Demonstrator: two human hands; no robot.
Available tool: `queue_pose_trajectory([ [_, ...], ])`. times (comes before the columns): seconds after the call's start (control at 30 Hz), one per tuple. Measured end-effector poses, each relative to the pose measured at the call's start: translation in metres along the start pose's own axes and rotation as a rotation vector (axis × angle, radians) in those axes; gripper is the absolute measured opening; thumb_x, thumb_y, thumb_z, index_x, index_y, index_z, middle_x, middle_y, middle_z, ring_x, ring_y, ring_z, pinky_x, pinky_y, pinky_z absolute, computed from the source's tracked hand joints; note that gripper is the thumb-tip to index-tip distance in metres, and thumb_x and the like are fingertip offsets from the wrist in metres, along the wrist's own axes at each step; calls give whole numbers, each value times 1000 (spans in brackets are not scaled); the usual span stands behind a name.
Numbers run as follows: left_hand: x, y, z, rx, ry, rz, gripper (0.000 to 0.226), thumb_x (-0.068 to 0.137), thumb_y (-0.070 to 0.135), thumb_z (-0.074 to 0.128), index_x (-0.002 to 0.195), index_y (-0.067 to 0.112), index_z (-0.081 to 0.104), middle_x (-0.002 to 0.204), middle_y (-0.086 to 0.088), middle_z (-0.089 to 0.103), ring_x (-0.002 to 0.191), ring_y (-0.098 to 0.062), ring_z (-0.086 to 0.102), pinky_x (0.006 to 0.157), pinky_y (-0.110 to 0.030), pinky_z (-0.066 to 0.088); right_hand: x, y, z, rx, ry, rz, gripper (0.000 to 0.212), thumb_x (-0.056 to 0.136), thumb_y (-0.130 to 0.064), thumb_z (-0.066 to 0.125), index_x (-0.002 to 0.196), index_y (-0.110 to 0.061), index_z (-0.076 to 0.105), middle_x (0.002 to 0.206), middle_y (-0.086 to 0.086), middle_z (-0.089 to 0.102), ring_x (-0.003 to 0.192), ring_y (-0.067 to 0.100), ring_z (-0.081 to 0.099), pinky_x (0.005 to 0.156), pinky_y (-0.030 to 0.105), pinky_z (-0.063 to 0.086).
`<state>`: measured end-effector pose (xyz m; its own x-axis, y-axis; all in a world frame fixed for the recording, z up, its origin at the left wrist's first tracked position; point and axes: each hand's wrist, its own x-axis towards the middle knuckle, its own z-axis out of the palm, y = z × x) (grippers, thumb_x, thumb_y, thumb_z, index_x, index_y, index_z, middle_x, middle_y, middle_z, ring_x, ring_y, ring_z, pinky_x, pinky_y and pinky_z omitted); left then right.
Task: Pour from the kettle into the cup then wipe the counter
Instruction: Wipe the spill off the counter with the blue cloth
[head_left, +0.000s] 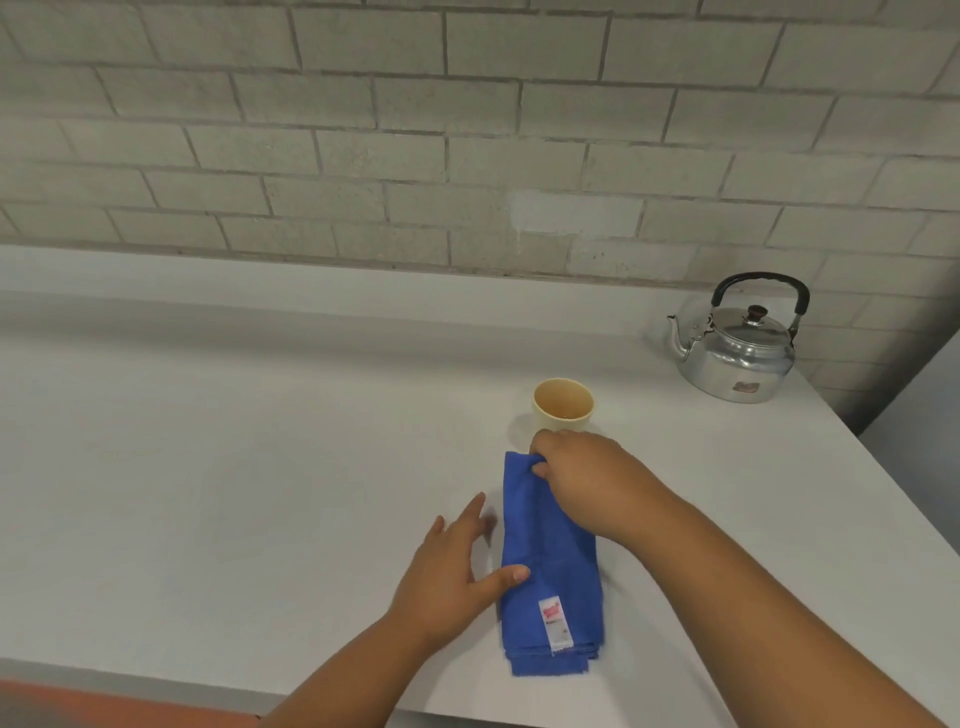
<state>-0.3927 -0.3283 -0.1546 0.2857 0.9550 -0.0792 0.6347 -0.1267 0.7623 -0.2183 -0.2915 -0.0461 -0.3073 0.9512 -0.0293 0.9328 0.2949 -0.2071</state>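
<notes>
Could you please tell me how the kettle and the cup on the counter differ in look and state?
The kettle is shiny metal with a black arched handle, while the cup is matte cream with no handle visible. The kettle is closed by a knobbed lid; the cup is open and holds some pale liquid. The kettle sits near the wall; the cup sits just beyond the right hand. Both stand upright on the white counter.

A single wide-angle camera worn on the person's head looks forward and down across a white counter (260, 441), close above both forearms. Its frame reaches back to the brick wall (363, 130) behind.
</notes>
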Motion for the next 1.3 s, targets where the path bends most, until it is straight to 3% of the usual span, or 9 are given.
queue_pose_trajectory([
  [0.1,-3,3,1,-114,-44,35,85,64,79,54,137,45,25,130,24,54,126,0,43,116,-30,11,-5,-8,-22,41,-5,-4,12,97,-20,39,86,-25,42,64,-7,42,58,12,45,47,26,28],
  [0.17,-6,4,2,-246,-40,33,61,64,68,65,119,54,43,118,25,61,115,-2,52,111,-37,30,-4,-16,-38,66,-22,-9,11,97,-19,40,97,-21,50,73,-3,48,66,18,51,53,29,35],
  [0.27,-9,6,1,-365,23,-1,38,69,51,71,103,44,57,109,13,67,104,-10,60,92,-39,49,1,-30,-59,79,2,-20,20,98,-19,39,111,-16,54,100,3,58,89,25,56,72,34,43],
  [0.37,-9,11,-4,-474,135,-32,15,81,27,67,95,32,63,98,13,72,94,-9,66,86,-36,53,7,-42,-72,82,42,-63,21,98,-18,39,111,-15,55,109,6,59,90,24,54,72,31,40],
  [0.57,-12,16,-32,-656,356,-77,11,89,15,58,96,21,64,96,2,73,88,-12,68,76,-26,52,34,-65,-89,115,149,-149,21,96,-22,43,108,-15,59,104,7,61,84,20,49,69,29,35],
  [0.7,-30,3,-51,-726,489,-109,13,92,20,53,98,21,64,95,3,74,89,-14,69,82,-34,52,62,-82,-88,210,190,-172,20,93,-23,49,105,-16,63,103,6,65,84,19,50,69,28,37],
  [1.0,-56,-35,-61,-693,593,-349,20,92,23,53,111,20,48,94,-10,69,84,-24,70,74,-46,58,133,-112,-25,70,-157,-147,25,93,-22,53,107,-6,65,111,13,66,101,29,60,80,34,45],
  [1.2,-43,-40,-64,-616,554,-446,27,92,15,51,115,20,38,94,-13,63,77,-25,69,50,-28,57,161,-107,12,10,-257,-76,28,93,-20,51,110,0,63,117,18,64,101,30,61,74,30,39],
  [1.3,-35,-40,-65,-533,543,-480,28,92,16,51,115,21,34,89,-9,60,69,-23,68,43,-23,53,171,-103,26,-12,-294,-44,30,94,-21,50,114,-1,61,121,15,63,109,29,59,83,33,45],
])
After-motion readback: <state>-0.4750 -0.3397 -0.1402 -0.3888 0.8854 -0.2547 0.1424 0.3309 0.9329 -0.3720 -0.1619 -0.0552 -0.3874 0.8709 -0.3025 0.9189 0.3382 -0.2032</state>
